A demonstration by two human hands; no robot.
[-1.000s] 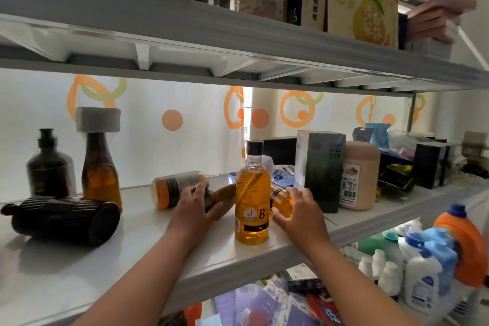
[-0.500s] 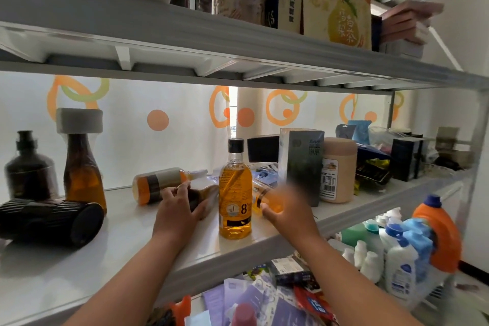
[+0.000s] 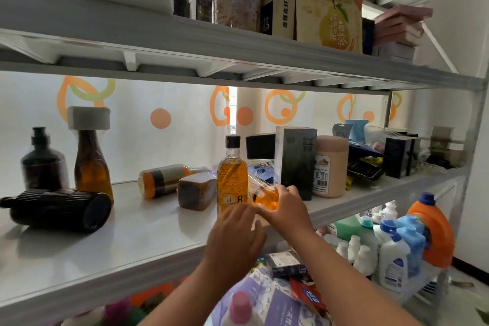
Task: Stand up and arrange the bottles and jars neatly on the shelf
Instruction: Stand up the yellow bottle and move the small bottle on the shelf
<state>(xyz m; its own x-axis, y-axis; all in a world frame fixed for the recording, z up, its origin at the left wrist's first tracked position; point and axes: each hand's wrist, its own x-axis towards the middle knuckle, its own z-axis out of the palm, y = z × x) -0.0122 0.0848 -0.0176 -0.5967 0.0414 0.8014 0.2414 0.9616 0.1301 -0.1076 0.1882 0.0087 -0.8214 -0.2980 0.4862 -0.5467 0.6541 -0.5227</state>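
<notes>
On the white middle shelf (image 3: 127,243) an amber bottle with a black cap (image 3: 232,167) stands upright. Just right of it lies a small amber bottle (image 3: 266,193), and my right hand (image 3: 287,206) is closed around its near end. My left hand (image 3: 235,233) hovers with fingers apart in front of the upright bottle's base, hiding it. Further left, a brown square bottle (image 3: 197,190), an orange-and-black labelled bottle (image 3: 164,180) and a black ribbed bottle (image 3: 60,209) lie on their sides. A dark bottle (image 3: 42,164) and a white-capped amber bottle (image 3: 91,159) stand upright.
A dark box (image 3: 295,164) and a beige jar (image 3: 330,167) stand close to the right of my right hand, with clutter beyond. The upper shelf (image 3: 238,45) hangs low overhead. Detergent bottles (image 3: 431,230) crowd the shelf below.
My left hand has let go of the brown square bottle and moved right, in front of the upright amber bottle. My right hand stays on the lying amber bottle.
</notes>
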